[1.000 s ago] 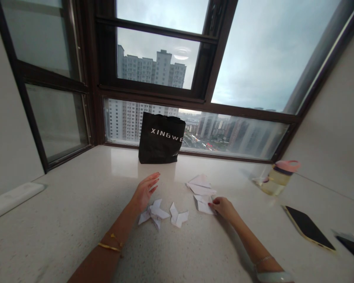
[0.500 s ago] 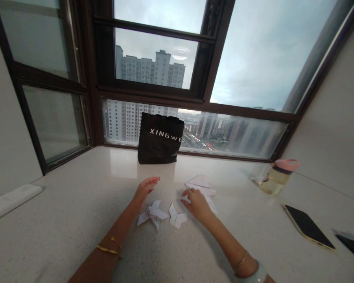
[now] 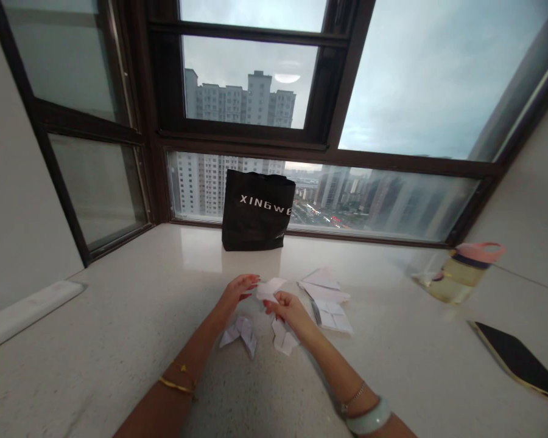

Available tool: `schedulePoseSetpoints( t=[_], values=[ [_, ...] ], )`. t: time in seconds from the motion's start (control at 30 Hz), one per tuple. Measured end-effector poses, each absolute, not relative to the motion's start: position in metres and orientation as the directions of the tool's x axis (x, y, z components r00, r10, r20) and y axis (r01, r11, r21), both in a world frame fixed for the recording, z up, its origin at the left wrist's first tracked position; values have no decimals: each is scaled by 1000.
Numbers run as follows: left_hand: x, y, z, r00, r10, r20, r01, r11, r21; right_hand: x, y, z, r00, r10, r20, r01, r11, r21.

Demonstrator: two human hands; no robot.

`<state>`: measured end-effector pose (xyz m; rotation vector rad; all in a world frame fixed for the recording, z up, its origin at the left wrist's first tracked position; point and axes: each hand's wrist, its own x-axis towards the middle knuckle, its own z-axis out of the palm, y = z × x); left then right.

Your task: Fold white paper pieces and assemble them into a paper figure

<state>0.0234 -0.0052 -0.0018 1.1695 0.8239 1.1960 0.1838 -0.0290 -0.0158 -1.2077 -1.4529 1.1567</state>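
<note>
Both my hands hold one small white folded paper piece (image 3: 269,287) just above the pale counter (image 3: 119,316). My left hand (image 3: 237,293) pinches its left side and my right hand (image 3: 288,309) pinches its right side, fingers curled. Below the hands lie two folded white paper shapes, one (image 3: 240,331) under my left wrist and one (image 3: 284,339) under my right hand. To the right lie a creased white square (image 3: 333,316) and a small stack of folded papers (image 3: 324,285).
A black paper bag (image 3: 256,212) with white letters stands at the window. A bottle with a pink lid (image 3: 461,275) lies at the right. A dark phone (image 3: 520,364) lies near the right edge. A white bar (image 3: 27,307) sits at the left.
My right hand left the creased square, moved left and lifted a folded piece. My left hand came in to meet it. The camera shifted slightly left.
</note>
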Motion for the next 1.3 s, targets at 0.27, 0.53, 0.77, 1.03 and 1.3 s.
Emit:
schedulePoseSetpoints(
  t=[0.27, 0.53, 0.77, 1.03, 1.3],
  values=[
    [45, -20, -5, 381, 900, 210, -440, -23, 898, 183, -37, -9, -248, 960, 131, 240, 192, -952],
    [32, -10, -1, 163, 986, 32, -531, 61, 845, 226, -42, -4, -353, 936, -8, 805, 299, -513],
    [30, -5, -9, 86, 996, -3, -504, 46, 863, 218, -40, -5, -343, 928, -146, 739, 171, -652],
    [31, -10, -4, 245, 968, 63, -482, 65, 874, 219, -47, -3, -436, 892, -117, 765, 299, -570],
    [32, -4, -13, 119, 993, 7, -377, 38, 925, 208, -42, 7, -380, 924, -35, 367, 116, -923]
  ],
)
